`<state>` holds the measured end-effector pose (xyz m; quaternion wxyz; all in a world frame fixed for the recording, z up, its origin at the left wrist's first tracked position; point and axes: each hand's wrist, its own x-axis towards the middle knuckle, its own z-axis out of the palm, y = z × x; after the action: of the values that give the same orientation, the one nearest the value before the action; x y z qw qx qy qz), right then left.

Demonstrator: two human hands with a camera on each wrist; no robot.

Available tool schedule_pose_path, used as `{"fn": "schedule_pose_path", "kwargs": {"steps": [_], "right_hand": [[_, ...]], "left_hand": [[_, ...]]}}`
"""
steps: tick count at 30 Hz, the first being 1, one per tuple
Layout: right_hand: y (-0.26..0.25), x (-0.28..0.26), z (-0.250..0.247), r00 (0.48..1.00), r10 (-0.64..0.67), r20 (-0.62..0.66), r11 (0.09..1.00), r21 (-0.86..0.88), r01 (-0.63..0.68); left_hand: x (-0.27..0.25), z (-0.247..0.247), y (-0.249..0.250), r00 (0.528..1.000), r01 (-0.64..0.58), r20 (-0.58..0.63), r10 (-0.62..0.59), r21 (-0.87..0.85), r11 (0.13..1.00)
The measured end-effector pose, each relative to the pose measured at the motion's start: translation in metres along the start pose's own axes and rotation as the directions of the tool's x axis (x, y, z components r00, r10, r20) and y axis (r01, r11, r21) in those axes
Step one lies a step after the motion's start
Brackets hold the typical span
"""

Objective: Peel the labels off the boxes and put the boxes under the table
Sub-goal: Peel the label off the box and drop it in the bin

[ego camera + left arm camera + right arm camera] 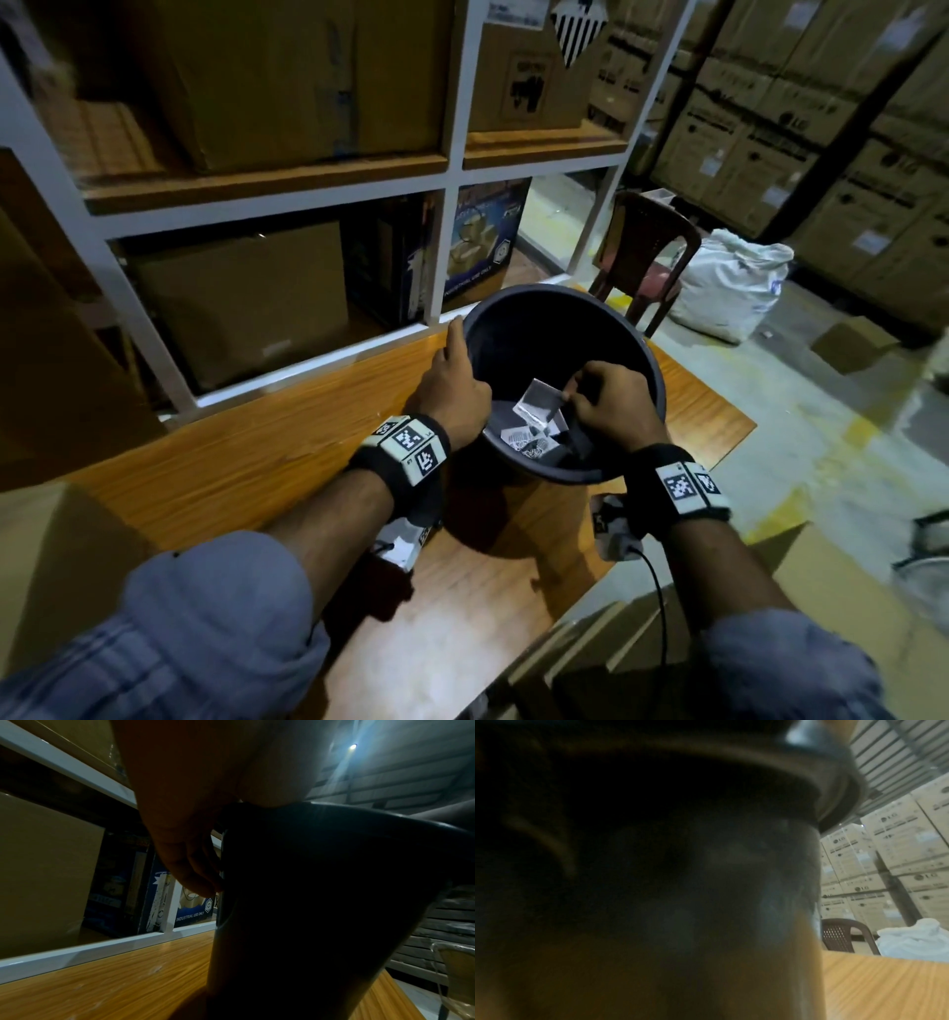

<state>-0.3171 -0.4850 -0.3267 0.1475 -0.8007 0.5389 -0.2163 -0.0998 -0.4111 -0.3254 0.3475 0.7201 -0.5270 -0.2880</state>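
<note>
Writing: "INDUSTRIAL USE ONLY" on the blue carton (pixel 191 915) in the lower shelf bay, centre of the left wrist view; "LG" on the stacked cartons (pixel 895 845) at right of the right wrist view; other print too blurred to read.

Black bucket (pixel 557 339) stands on the wooden table (pixel 246 452), centre frame; inside at its bottom lie several peeled labels (pixel 529 437), white with black code marks.

Left hand (pixel 454 390) grips the bucket's left rim, fingers curled down its outer wall.

Right hand (pixel 613 401) is inside the bucket mouth, fingers curled, pinching a pale label (pixel 539 403) above the pile.

Plain brown boxes (pixel 241 303) fill the shelf bays, upper left; another box (pixel 667 632) at lower right edge, beside the table.
</note>
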Motion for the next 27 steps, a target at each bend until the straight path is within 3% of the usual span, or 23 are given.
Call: {"fn": "schedule_pose_path", "kwargs": {"steps": [15, 19, 22, 27], "right_hand": [[-0.002, 0.009, 0.002, 0.999, -0.027, -0.036, 1.0, -0.008, 0.027], [-0.005, 0.012, -0.008, 0.994, 0.08, 0.069, 0.997, -0.004, -0.08], [-0.011, 0.019, -0.023, 0.953, 0.196, 0.232, 0.978, 0.03, -0.208], [-0.035, 0.024, -0.047, 0.956, 0.164, 0.242, 0.986, -0.037, -0.16]], "left_hand": [[0.005, -0.004, 0.005, 0.999, 0.038, 0.027, -0.039, 0.042, 0.998], [0.004, -0.003, 0.009, 0.997, 0.072, -0.011, -0.072, 0.098, 0.993], [0.002, -0.003, 0.011, 0.996, 0.079, -0.055, -0.074, 0.104, 0.991], [0.0, -0.005, 0.012, 0.994, 0.097, -0.065, -0.092, 0.082, 0.992]]}}
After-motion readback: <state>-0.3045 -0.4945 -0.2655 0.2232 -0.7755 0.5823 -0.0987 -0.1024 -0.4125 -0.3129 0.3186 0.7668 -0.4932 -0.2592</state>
